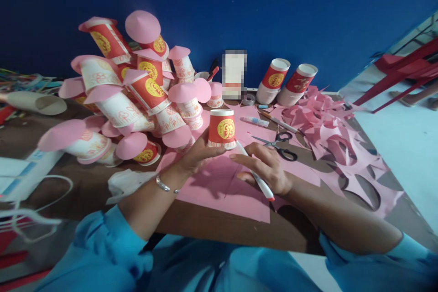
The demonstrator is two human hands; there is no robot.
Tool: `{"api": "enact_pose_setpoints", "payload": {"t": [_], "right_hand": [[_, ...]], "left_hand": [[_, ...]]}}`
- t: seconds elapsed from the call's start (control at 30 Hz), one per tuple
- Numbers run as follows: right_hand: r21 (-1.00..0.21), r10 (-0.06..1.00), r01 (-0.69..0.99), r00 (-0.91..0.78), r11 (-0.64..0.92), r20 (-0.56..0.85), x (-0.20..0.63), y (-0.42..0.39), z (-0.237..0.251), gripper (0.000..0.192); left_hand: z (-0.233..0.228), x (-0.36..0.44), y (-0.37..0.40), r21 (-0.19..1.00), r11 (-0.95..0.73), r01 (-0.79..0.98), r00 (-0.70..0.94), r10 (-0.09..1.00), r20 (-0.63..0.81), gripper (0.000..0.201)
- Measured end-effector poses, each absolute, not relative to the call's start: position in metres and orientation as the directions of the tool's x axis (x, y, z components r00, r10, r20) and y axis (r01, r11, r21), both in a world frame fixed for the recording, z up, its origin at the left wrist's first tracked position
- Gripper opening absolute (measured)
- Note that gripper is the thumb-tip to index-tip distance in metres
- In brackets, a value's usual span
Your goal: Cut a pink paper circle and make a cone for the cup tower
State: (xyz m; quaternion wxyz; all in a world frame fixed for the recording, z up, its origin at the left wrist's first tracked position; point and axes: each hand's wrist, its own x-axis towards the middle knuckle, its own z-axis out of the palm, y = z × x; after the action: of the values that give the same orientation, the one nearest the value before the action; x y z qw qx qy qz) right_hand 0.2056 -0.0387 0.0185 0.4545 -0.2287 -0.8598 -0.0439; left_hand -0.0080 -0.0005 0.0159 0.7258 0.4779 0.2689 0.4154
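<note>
My left hand grips a red paper cup that bears a yellow round emblem and a pale band with red marks at its lower edge. The cup is held above the pink paper sheets. A white marker pen with a red end sits in my right hand, its tip close to the cup's lower right edge. Whether the tip touches the cup I cannot tell. Black-handled scissors and a glue stick lie beyond my right hand.
Many decorated cups with pink paper cones are piled at the left. Two cup stacks stand by the blue wall. Pink paper offcuts cover the right side of the brown table. A white crumpled item lies near my left forearm.
</note>
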Motion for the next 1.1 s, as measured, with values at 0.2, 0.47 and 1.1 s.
{"api": "enact_pose_setpoints", "payload": {"t": [0.2,0.47,1.1], "right_hand": [[-0.178,0.383,0.412,-0.492,0.893,0.782,0.201,-0.045,0.022,0.034],[-0.219,0.395,0.414,-0.406,0.883,0.824,0.198,-0.045,0.016,0.030],[-0.216,0.408,0.451,-0.388,0.866,0.826,0.200,-0.039,0.019,0.033]], "left_hand": [[0.005,-0.007,0.002,0.972,0.078,-0.223,0.376,0.927,0.011,0.073],[0.008,0.000,0.000,0.993,-0.118,-0.015,0.230,0.966,0.118,0.082],[0.003,-0.001,-0.006,0.976,-0.209,0.063,0.245,0.951,0.188,0.093]]}}
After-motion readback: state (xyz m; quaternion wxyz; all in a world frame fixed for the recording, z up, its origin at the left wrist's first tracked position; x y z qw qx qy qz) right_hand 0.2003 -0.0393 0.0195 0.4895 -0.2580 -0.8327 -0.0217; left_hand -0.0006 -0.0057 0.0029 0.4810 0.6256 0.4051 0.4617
